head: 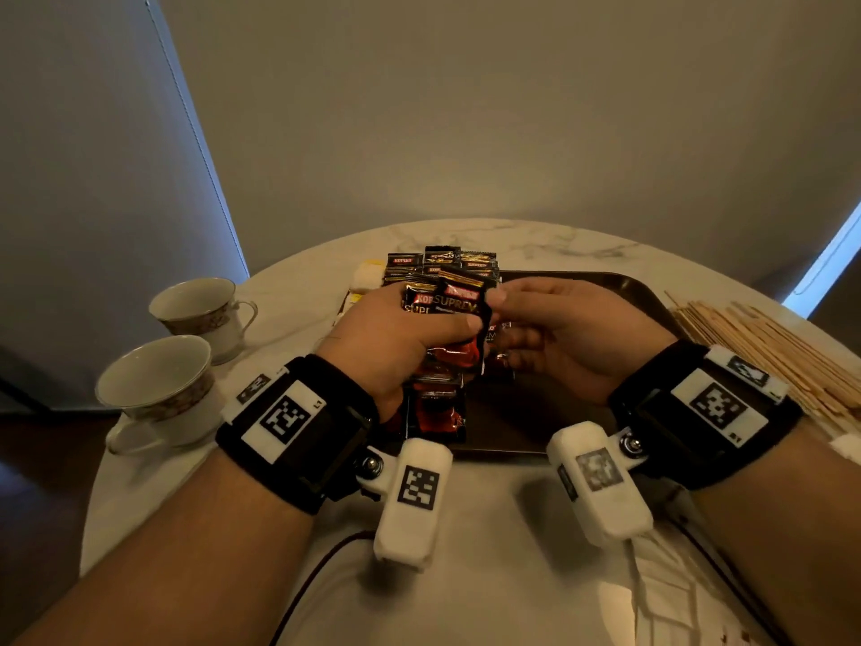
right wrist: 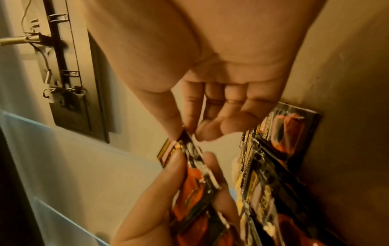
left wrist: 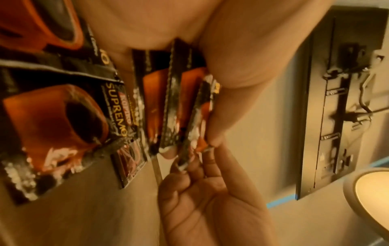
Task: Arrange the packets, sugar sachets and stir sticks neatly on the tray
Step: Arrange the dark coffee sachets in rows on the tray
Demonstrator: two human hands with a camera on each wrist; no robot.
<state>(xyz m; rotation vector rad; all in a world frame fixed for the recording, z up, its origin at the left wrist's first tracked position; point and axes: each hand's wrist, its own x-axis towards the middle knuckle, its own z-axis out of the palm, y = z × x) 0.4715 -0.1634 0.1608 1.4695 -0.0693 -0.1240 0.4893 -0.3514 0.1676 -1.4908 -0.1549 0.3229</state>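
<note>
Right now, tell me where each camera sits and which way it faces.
Head: on the head, facing forward and down at the tray; both forearms show, left hand and right hand.
Left wrist: along the left palm at the gripped coffee packets; right hand opposite.
Right wrist: along the right fingers pinching a packet's edge.
Shared: all three show the packets between both hands.

My left hand [head: 400,338] covers the lower half of the packets [head: 459,303] I grip, so I cannot count them. My right hand [head: 566,338] hides the tray's [head: 638,291] middle. The pale sachets [head: 365,275] at the tray's far left corner are too small to read, perhaps sugar. The stir sticks [head: 764,352] run off the picture's right edge.
</note>
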